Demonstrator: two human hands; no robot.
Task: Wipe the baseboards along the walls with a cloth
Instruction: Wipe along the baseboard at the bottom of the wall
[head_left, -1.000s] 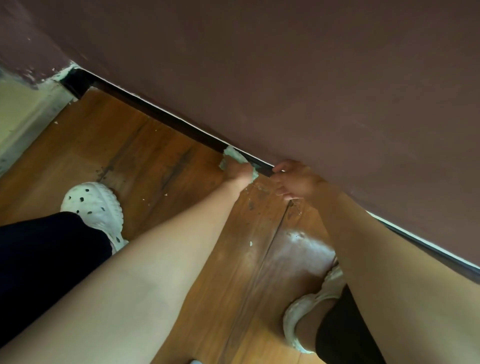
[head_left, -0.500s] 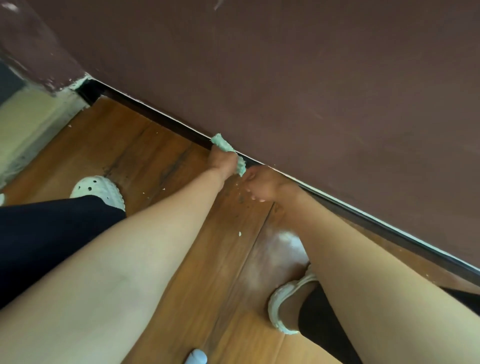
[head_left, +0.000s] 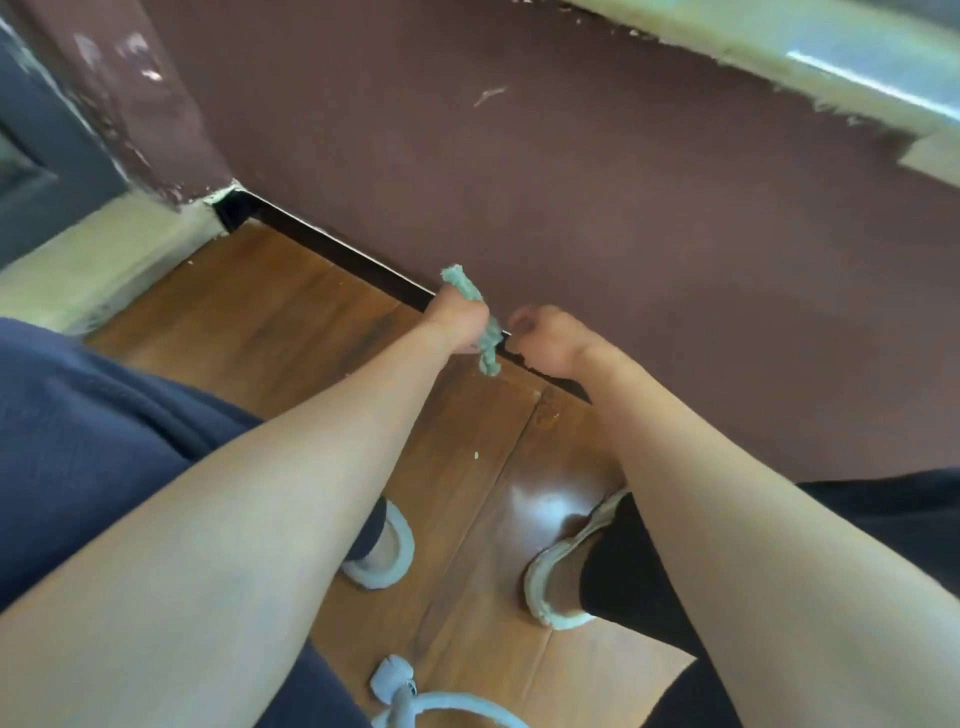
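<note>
Edging wood floor (head_left: 291, 317), black baseboard (head_left: 332, 253), maroon wall (head_left: 623, 234), green cloth (head_left: 464, 285)

Two hands (head_left: 457, 323) (head_left: 546, 339), one cloth (head_left: 469, 290), one baseboard (head_left: 337, 250), two shoes (head_left: 387, 558) (head_left: 545, 584).

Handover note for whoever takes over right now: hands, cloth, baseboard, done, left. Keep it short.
Left hand: grips the green cloth, held at the dark baseboard.
Right hand: curled beside the cloth, low at the wall; whether it holds anything cannot be told.
Done: wiping is under way; which stretch is already clean does not show.
Left: probably the run from the cloth to the corner, plus whatever the right forearm hides. Crumbs lie on the wooden floor.
</note>
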